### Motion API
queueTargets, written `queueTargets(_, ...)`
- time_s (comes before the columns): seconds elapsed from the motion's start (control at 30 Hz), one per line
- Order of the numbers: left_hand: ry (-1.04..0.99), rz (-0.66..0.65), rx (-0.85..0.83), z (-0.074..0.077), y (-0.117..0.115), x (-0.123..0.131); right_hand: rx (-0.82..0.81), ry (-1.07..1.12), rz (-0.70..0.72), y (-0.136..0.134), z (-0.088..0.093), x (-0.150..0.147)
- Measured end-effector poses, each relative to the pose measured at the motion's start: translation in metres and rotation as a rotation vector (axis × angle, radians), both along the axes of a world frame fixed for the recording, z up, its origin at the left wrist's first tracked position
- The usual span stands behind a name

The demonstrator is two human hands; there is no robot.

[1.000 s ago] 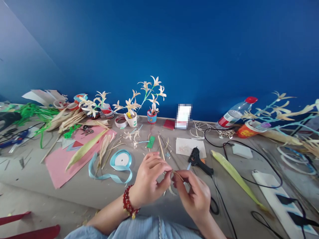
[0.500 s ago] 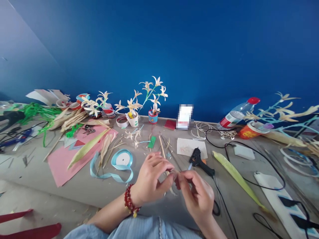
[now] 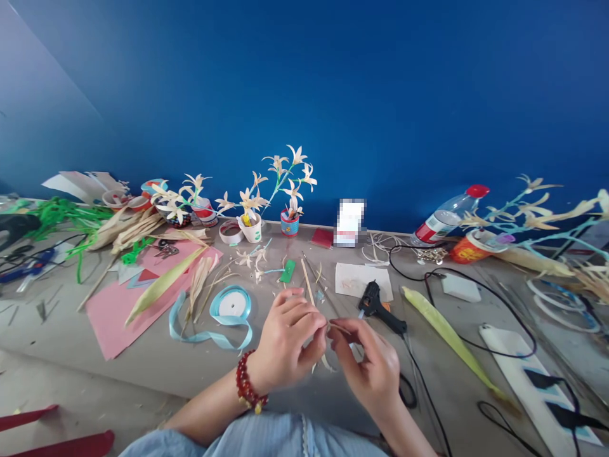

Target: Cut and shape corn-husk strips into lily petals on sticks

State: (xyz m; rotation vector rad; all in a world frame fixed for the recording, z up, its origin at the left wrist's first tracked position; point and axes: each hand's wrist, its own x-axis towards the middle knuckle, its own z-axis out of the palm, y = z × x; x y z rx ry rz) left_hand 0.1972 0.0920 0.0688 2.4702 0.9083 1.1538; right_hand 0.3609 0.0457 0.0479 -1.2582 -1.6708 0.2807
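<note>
Just left of the black glue gun, and nearer the wearer, a thin pale strip runs between the fingertips — the left hand nips one end, thumb against forefinger; the right hand pinches the other, fingers curled. On the tabletop, a blue ribbon roll lies well left of the glue gun — a yellow-green husk just right.

- Bottle: red-and-white label; lettering too small to read.
- Orange cup: yellow printed mark; wording not legible.
- White cup: small green mark; not legible.
- Blue-and-red pot: yellow mark; not legible.
- White panel: pixelated; content unreadable.
- Readable text, brands, numbers: none.
</note>
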Motion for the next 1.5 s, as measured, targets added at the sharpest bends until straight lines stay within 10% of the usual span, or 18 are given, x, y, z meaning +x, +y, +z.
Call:
queueTargets(0.47,0.045,0.013,0.091,-0.006,-0.005,-0.003,0.061,-0.095,-0.013,0.006,0.010,0.000)
queueTargets(0.73,-0.024,0.100,0.036,-0.009,-0.009,-0.011,0.093,-0.222,-0.250,0.002,-0.006,0.038)
queueTargets(1.0,0.019,0.036,0.005,-0.004,-0.007,-0.008,-0.031,-0.086,0.114,0.005,0.014,0.005)
queueTargets(1.5,-0.043,0.079,-0.034,-0.009,-0.007,-0.014,-0.142,-0.069,-0.035,0.007,0.007,0.024)
